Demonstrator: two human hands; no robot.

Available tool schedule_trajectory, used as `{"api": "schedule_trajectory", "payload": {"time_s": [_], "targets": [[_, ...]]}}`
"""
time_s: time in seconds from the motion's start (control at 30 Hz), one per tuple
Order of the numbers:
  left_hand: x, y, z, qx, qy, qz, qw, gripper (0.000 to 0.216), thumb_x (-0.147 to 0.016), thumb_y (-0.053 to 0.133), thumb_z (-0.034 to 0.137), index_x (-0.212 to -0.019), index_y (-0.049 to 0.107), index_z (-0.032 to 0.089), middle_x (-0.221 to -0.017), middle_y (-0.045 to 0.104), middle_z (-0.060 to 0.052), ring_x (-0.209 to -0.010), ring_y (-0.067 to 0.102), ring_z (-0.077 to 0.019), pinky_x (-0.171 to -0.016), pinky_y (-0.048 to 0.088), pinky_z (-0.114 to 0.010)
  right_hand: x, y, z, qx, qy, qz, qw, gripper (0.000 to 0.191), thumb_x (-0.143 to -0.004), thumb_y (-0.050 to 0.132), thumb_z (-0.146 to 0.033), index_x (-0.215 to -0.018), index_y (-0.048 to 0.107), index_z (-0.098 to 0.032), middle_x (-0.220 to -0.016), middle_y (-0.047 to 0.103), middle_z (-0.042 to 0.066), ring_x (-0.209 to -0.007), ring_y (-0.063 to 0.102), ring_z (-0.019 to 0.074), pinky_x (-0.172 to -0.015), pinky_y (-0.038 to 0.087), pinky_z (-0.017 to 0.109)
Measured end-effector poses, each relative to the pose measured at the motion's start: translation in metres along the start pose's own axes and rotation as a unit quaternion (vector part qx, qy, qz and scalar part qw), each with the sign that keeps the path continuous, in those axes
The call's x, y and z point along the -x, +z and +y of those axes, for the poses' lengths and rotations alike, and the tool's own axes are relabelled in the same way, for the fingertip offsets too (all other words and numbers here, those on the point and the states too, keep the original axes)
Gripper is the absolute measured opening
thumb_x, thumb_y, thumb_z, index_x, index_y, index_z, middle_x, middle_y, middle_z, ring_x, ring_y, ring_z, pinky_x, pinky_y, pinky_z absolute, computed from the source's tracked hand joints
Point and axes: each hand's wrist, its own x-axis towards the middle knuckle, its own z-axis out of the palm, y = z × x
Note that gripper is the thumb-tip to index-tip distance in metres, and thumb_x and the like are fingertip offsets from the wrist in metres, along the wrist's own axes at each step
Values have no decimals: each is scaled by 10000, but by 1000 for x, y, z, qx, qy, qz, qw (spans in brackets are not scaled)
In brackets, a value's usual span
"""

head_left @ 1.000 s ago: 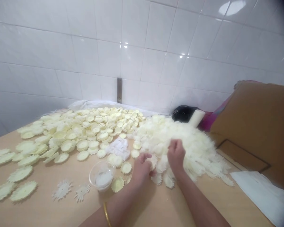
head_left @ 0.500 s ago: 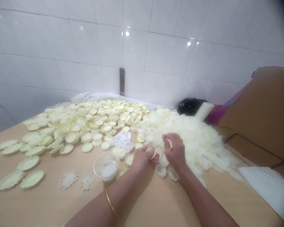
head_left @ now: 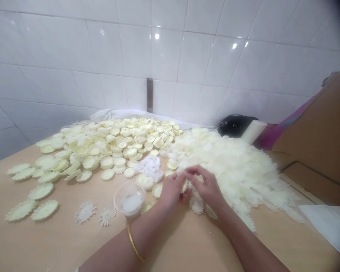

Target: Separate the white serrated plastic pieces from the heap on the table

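Observation:
My left hand [head_left: 170, 189] is closed round a small cream notched disc [head_left: 184, 186], whose edge shows between the two hands. Thumb and fingers of my right hand [head_left: 206, 186] are pinched together right at the left fingertips, over the disc; what they pinch is hidden. Below the right hand lies a thin, pale notched disc [head_left: 197, 205]. To the left of my left wrist stands a clear plastic cup [head_left: 128, 198] with a whitish substance inside. A crumpled white cloth [head_left: 149, 167] rests just behind the hands.
A heap of stacked cream discs [head_left: 113, 145] spreads across the left. Thin pale discs [head_left: 229, 166] are piled on the right. Behind them are a black bag [head_left: 234, 125], a white roll [head_left: 254, 131] and a brown cardboard box [head_left: 317, 128]. White paper [head_left: 328, 223] lies at the right edge.
My right hand has moved left and down to meet my left hand over the disc. The view has shifted slightly.

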Motion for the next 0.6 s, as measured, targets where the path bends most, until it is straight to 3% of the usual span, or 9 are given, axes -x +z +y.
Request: {"api": "schedule_trajectory", "payload": {"time_s": [0.2, 0.3, 0.37, 0.5, 0.6], "targets": [[-12, -9, -11, -2, -9, -23, 1000, 471, -617, 550, 602, -708, 529, 141, -440, 457, 25, -337, 419, -76, -346, 306, -191, 2, 1, -1, 14, 26, -51, 998, 232, -718, 562, -258, -940, 556, -189, -780, 578, 22, -771, 551, 172, -703, 439, 293], [-14, -10, -9, 34, -52, 6, 998, 496, -663, 489, 614, -810, 517, 140, -516, 501, 6, -355, 454, -89, -357, 357, -210, 3, 2, 1, 23, 10, -63, 998, 150, -729, 542, -230, -869, 577, -189, -773, 578, 26, -741, 553, 164, -663, 442, 277], [-12, -9, -5, 72, -76, -9, 994, 488, -697, 476, 584, -905, 493, 144, -609, 545, -18, -383, 488, -99, -379, 403, -234, 2, 3, 3, 25, 2, -60, 998, 95, -757, 508, -232, -776, 590, -187, -762, 574, 31, -712, 547, 156, -630, 439, 267], [-7, -4, 3, 149, -69, -111, 980, 333, -737, 539, 359, -979, 460, 145, -779, 575, -54, -514, 570, -128, -483, 483, -271, -1, 1, 10, 4, 44, -3, 999, 138, -772, 491, -268, -683, 549, -179, -673, 541, 10, -611, 516, 134, -550, 420, 245], [-4, -2, 3, 145, -63, -129, 979, 240, -689, 546, 127, -918, 474, 113, -716, 570, -60, -571, 588, -142, -531, 492, -260, -4, -2, 13, -54, 100, 7, 993, 207, -762, 501, -329, -623, 491, -177, -553, 471, -30, -498, 460, 106, -479, 389, 226]]}}
